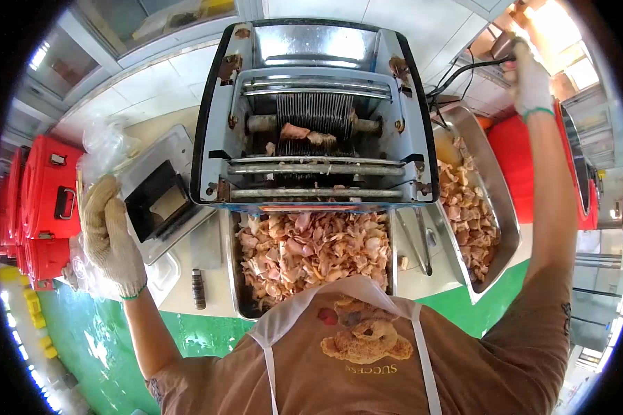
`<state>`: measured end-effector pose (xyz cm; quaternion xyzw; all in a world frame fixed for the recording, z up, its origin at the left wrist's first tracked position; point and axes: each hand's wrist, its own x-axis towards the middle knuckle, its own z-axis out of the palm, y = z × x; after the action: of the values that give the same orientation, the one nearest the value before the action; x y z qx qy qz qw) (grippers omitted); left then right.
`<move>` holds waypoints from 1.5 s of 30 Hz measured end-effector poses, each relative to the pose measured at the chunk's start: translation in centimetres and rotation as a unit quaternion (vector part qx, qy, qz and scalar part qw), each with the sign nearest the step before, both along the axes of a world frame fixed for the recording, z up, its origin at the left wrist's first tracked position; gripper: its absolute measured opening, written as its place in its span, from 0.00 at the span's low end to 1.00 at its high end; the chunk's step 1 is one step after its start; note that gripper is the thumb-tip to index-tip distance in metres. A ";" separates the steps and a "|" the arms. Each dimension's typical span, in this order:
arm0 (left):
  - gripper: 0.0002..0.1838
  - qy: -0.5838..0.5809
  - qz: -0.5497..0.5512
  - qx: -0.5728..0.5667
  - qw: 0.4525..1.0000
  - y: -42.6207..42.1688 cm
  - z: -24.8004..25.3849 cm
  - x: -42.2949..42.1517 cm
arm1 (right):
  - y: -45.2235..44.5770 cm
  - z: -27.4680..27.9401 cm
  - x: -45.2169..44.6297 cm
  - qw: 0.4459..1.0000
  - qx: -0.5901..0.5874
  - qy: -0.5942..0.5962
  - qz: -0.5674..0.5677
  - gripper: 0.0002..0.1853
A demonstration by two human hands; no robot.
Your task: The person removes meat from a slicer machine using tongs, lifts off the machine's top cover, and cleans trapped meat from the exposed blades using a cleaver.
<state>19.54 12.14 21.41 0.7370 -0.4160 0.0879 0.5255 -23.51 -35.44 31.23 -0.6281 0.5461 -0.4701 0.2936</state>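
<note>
Nearest us, below the apron [325, 287], meat slices [311, 252] fill the front tray [233, 273] on the desk [218, 301], its far end running under the machine [311, 168]. Tongs [423, 242] lie just right of it; a side tray [507, 238] beyond holds more pieces [469, 218]. Farther in, the machine stands open-topped, two or so scraps [295, 131] lodged against its blades [311, 104]. Farthest out, upper right, the black cable [474, 66] runs to the right hand [535, 79]. We judge the work now to be at that cable: best to take it by a solid end rather than tug the cord, keep the glove dry, and hold all fingers clear of the blades. Pose: our hands are wide apart, both gloved. The left hand [111, 232] is raised beside the desk's left side, fingers loosely extended, gripping nothing we can see. The right arm stretches forward, nearly straight, its hand at the cable's end; whether the fingers clamp it, we cannot tell.
</note>
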 end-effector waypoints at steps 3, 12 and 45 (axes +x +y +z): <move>0.15 -0.076 -0.037 0.010 0.996 -1.7 1.9 -1.5 | -3.5 -7.0 0.5 0.986 0.128 -0.085 -0.060 0.23; 0.15 -0.085 -0.078 0.052 0.992 -4.7 2.5 -3.5 | -4.4 -13.9 0.3 0.918 0.085 0.370 0.114 0.13; 0.14 -0.269 -0.355 0.194 0.874 -20.1 7.0 -4.6 | 16.2 0.8 19.2 0.763 -0.043 0.457 0.455 0.13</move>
<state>14.98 -7.99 28.42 0.5748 -0.7838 0.0079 0.2350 -4.27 -19.20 31.98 -0.9552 0.2450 0.0380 0.1614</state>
